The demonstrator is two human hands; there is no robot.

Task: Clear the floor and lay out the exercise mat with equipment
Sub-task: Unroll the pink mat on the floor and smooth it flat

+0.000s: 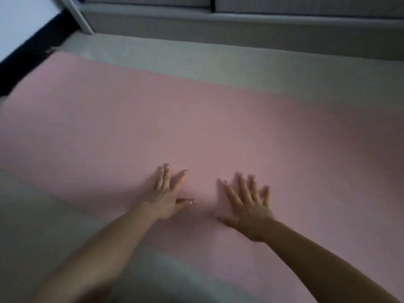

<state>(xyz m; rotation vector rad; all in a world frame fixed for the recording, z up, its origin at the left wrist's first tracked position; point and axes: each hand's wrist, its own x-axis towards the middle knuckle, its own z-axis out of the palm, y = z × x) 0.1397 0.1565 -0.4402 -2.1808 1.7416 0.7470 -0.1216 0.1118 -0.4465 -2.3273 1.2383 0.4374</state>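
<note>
A pink exercise mat (pixel 196 119) lies unrolled and flat across the pale floor, running from the far left to the right edge of the view. My left hand (pixel 167 193) rests palm down on the mat near its front edge, fingers spread. My right hand (pixel 247 204) lies flat on the mat beside it, a short gap between the two, fingers also apart. Neither hand holds anything. No other equipment is in view.
A grey sofa base (pixel 218 20) runs along the back, with a strip of pale floor (pixel 218 62) between it and the mat. A white slanted leg (pixel 76 14) and a dark band (pixel 28 53) stand at the far left. Bare floor (pixel 43 215) lies at the near left.
</note>
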